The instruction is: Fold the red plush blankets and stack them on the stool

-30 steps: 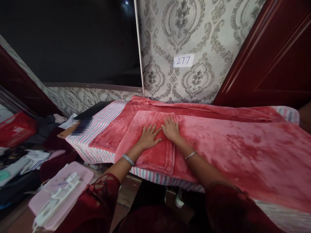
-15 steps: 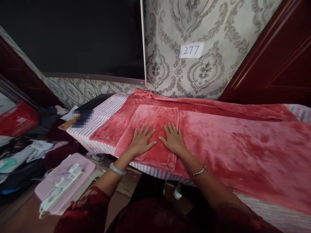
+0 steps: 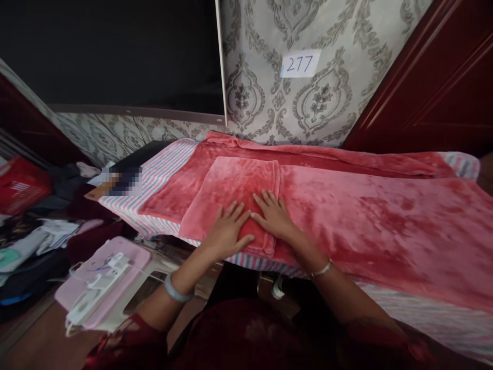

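A pinkish-red plush blanket (image 3: pixel 346 221) lies along a surface covered with a striped cloth (image 3: pixel 169 164). Its left part is turned over into a folded rectangle (image 3: pixel 234 180), with a hemmed edge along the right side. My left hand (image 3: pixel 227 231) rests on the front part of this fold, fingers spread and holding nothing. Close beside it, my right hand (image 3: pixel 273 213) lies flat near the hemmed edge, fingers apart. The thumb of my right hand is close to the fingertips of my left. Behind the fold, a rolled strip of the blanket runs along the wall.
A large dark television (image 3: pixel 115 56) hangs at the back left, and a numbered paper (image 3: pixel 300 63) is on the patterned wall. To the left are piled clothes (image 3: pixel 34 241) and a pink stool-like item (image 3: pixel 131 257) bearing a white power strip (image 3: pixel 100 293).
My left hand has slid toward the front edge of the folded part. My right hand has shifted slightly, and the two hands are closer together. The view has tilted a little downward.
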Motion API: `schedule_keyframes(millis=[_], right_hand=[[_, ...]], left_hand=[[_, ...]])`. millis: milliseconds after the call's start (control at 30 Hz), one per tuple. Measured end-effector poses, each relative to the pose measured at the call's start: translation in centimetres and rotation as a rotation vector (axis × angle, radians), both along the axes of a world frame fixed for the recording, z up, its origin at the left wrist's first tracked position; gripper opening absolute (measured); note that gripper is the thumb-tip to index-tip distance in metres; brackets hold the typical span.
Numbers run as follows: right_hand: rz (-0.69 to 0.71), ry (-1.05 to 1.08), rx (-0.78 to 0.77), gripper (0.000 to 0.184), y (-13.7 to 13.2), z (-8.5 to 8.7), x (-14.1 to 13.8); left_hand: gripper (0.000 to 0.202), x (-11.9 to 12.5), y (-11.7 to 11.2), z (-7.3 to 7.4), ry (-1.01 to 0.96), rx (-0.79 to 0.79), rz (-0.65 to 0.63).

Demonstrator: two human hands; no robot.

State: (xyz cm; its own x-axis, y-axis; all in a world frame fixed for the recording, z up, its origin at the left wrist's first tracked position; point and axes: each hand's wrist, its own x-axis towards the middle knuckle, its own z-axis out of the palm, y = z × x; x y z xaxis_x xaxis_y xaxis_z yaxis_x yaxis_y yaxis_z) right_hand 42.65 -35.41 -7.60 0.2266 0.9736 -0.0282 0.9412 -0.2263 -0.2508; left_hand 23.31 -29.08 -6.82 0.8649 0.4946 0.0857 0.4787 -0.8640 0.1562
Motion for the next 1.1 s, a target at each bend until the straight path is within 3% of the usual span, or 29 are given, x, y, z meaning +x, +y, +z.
schedule_keyframes(millis=[100,233,433,600,667,767,833,967,1100], right_hand=[[0.047,-0.007,0.003,0.068,-1.7,-0.3,-0.5],[0.025,-0.006,0.022,0.066,-2.2,-0.7,-0.9],[0.039,-0.012,0.06,0.067,-2.0,-0.8,-0.6],[0.038,-0.043,0.083,0.067,-2.1,-1.6,-0.6],[0.039,-0.051,0.11,0.065,-2.0,-2.0,-0.6],[0.041,-0.053,0.138,0.064,-1.8,-2.6,-0.5],[0.047,-0.049,0.14,0.065,-1.7,-2.9,-0.4],[0.065,-0.059,0.181,0.063,-1.7,-3.7,-0.1],[0.074,-0.108,0.237,0.063,-1.5,-5.3,0.5]], left_hand=[[0.069,-0.4,-1.8,-1.5,-0.004,0.049,0.003],[0.07,-0.5,-1.8,-2.6,-0.035,0.088,-0.012],[0.066,-0.9,-1.6,-1.7,-0.054,0.045,-0.029],[0.052,-3.5,-1.4,-0.5,-0.155,-0.065,-0.084],[0.045,-5.3,-0.5,-0.4,-0.266,-0.048,0.009],[0.046,-8.2,1.9,-1.1,-0.474,0.013,0.297],[0.05,-9.9,3.4,-1.7,-0.575,-0.036,0.443],[0.053,-11.4,4.8,-2.6,-0.76,-0.292,0.601],[0.067,-10.9,4.1,-2.5,-1.029,-0.621,0.704]])
